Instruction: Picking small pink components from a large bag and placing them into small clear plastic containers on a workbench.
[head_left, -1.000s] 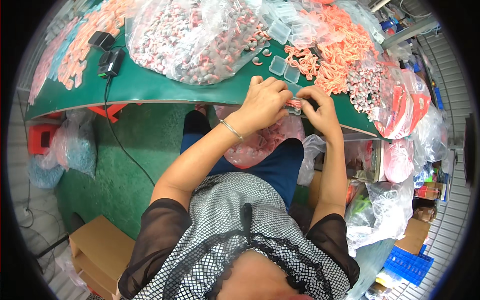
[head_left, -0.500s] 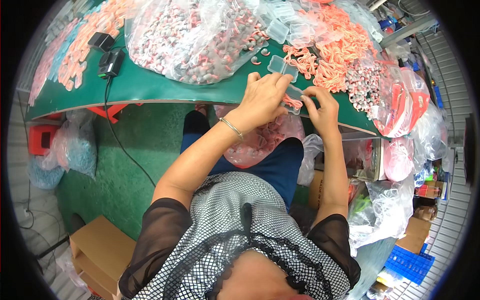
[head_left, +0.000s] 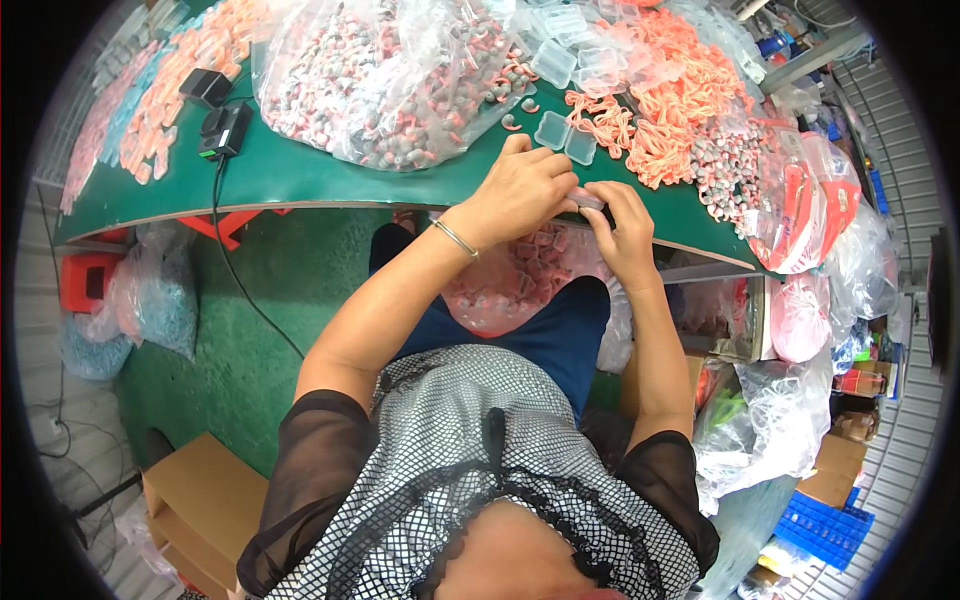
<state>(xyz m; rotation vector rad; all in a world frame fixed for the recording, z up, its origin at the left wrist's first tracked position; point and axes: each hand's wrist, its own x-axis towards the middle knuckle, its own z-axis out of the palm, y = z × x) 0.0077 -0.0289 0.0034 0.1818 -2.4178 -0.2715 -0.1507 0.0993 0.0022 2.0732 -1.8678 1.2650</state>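
Above the table's front edge, my left hand (head_left: 522,192) and my right hand (head_left: 622,230) grip a small clear plastic case (head_left: 586,199) between them. The case looks closed and has a pinkish tint; my fingers cover much of it. Just beyond my hands an open clear case (head_left: 566,137) lies flat on the green table (head_left: 290,160). Right of that case are a few bundles of coral cord (head_left: 603,120), in front of a bigger heap of coral cord (head_left: 690,85). Two grey-and-coral curved pieces (head_left: 511,122) lie to the left.
A large clear bag (head_left: 390,80) of grey-and-coral pieces stands on the table. More such pieces (head_left: 722,170) lie loose at right. Below the edge, a bag (head_left: 525,270) of pinkish filled cases sits between my knees. A black device (head_left: 222,130) trails a cable. A cardboard box (head_left: 210,500) is lower left.
The case in my hands has gone from open, with coral cord showing in it, to looking closed. Both hands have drawn slightly nearer to me, uncovering the open case on the table.
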